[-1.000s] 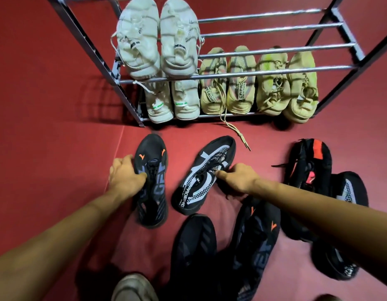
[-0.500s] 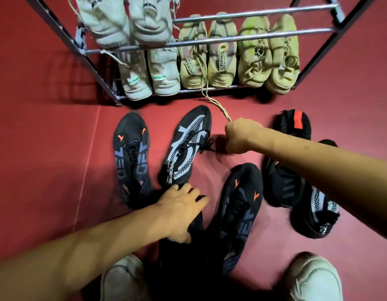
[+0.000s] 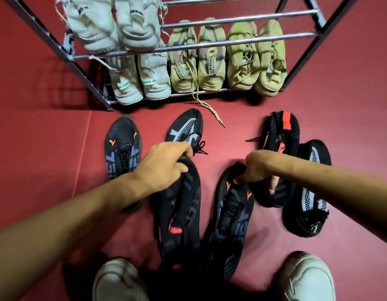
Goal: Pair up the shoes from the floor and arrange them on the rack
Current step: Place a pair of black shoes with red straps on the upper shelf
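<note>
Gripping a black shoe (image 3: 183,205) toe, left hand (image 3: 164,166) curled, right hand (image 3: 258,167) pinching another black shoe (image 3: 229,216)

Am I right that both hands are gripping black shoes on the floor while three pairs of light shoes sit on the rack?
Not quite: the head view shows four light pairs on the rack, not three. The rest holds: the left hand and right hand each grip a black shoe.
</note>
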The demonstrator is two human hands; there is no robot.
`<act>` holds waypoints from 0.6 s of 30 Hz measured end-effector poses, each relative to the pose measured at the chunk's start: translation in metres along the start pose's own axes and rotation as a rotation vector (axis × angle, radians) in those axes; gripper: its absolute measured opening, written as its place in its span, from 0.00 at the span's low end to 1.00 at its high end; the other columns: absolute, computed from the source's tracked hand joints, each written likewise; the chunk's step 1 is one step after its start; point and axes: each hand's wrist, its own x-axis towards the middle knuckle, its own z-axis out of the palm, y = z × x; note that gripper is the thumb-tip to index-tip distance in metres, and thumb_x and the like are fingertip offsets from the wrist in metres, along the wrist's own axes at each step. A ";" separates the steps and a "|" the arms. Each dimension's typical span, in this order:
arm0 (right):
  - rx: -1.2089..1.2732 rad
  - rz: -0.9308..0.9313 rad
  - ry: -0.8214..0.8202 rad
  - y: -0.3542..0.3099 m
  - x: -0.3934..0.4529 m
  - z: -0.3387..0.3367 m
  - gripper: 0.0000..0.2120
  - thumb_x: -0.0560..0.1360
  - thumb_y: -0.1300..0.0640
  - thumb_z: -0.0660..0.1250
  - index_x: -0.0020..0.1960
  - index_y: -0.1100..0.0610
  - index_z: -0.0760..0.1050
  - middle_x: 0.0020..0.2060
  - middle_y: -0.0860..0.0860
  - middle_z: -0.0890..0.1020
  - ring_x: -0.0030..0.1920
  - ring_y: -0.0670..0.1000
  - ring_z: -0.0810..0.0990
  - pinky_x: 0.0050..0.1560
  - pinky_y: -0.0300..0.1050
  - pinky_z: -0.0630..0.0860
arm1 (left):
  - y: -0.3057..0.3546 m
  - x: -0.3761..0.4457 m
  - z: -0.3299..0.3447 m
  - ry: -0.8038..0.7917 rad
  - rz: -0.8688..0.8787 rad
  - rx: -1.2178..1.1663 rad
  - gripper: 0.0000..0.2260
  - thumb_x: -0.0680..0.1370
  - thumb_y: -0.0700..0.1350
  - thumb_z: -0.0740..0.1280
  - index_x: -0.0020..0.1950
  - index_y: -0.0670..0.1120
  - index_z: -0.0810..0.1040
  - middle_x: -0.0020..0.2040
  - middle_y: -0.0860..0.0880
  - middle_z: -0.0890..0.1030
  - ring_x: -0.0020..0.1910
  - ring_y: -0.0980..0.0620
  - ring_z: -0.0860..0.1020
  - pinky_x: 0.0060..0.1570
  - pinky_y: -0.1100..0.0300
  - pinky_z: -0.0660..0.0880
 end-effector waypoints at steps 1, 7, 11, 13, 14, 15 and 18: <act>0.030 0.011 -0.021 -0.002 0.000 0.002 0.29 0.68 0.36 0.72 0.37 0.64 0.75 0.17 0.54 0.78 0.24 0.58 0.83 0.20 0.42 0.77 | 0.003 0.007 -0.001 0.022 0.029 -0.024 0.13 0.69 0.41 0.74 0.48 0.54 0.76 0.42 0.60 0.78 0.43 0.55 0.74 0.45 0.63 0.65; 0.161 0.010 -0.048 -0.008 0.010 0.005 0.16 0.70 0.49 0.75 0.35 0.62 0.77 0.21 0.53 0.81 0.21 0.49 0.81 0.20 0.35 0.72 | 0.014 0.056 0.016 0.025 0.059 -0.010 0.11 0.73 0.41 0.73 0.54 0.48 0.78 0.50 0.50 0.83 0.52 0.48 0.78 0.51 0.57 0.72; 0.073 -0.118 0.285 0.000 0.016 0.010 0.20 0.67 0.47 0.72 0.27 0.60 0.72 0.21 0.50 0.77 0.32 0.54 0.82 0.30 0.37 0.69 | 0.009 0.063 0.033 -0.082 0.034 0.133 0.15 0.78 0.42 0.68 0.65 0.45 0.75 0.63 0.47 0.77 0.65 0.45 0.73 0.65 0.48 0.70; 0.066 -0.222 0.466 0.001 0.021 0.016 0.21 0.68 0.44 0.73 0.31 0.59 0.69 0.31 0.56 0.79 0.40 0.59 0.82 0.35 0.41 0.68 | 0.006 0.054 0.036 -0.018 0.046 0.103 0.17 0.78 0.42 0.68 0.67 0.44 0.73 0.65 0.48 0.75 0.67 0.46 0.71 0.67 0.51 0.68; 0.104 -0.286 0.450 0.003 0.022 0.016 0.22 0.69 0.43 0.73 0.33 0.59 0.70 0.34 0.58 0.81 0.39 0.58 0.82 0.34 0.41 0.68 | 0.005 0.048 0.036 0.027 0.058 0.092 0.18 0.77 0.42 0.68 0.67 0.44 0.73 0.65 0.48 0.74 0.67 0.46 0.71 0.68 0.51 0.68; 0.172 -0.334 0.363 0.007 0.023 0.014 0.23 0.70 0.42 0.72 0.33 0.60 0.73 0.33 0.58 0.83 0.35 0.56 0.83 0.32 0.40 0.70 | 0.004 0.040 0.037 0.067 0.058 0.105 0.20 0.76 0.43 0.69 0.68 0.45 0.73 0.65 0.49 0.74 0.66 0.46 0.71 0.68 0.51 0.68; 0.383 -0.309 0.229 0.034 0.025 -0.006 0.26 0.74 0.39 0.69 0.34 0.63 0.79 0.26 0.55 0.83 0.24 0.50 0.79 0.24 0.36 0.72 | 0.005 0.020 0.037 0.161 -0.034 0.201 0.21 0.73 0.50 0.71 0.64 0.49 0.71 0.59 0.50 0.74 0.59 0.45 0.75 0.59 0.47 0.73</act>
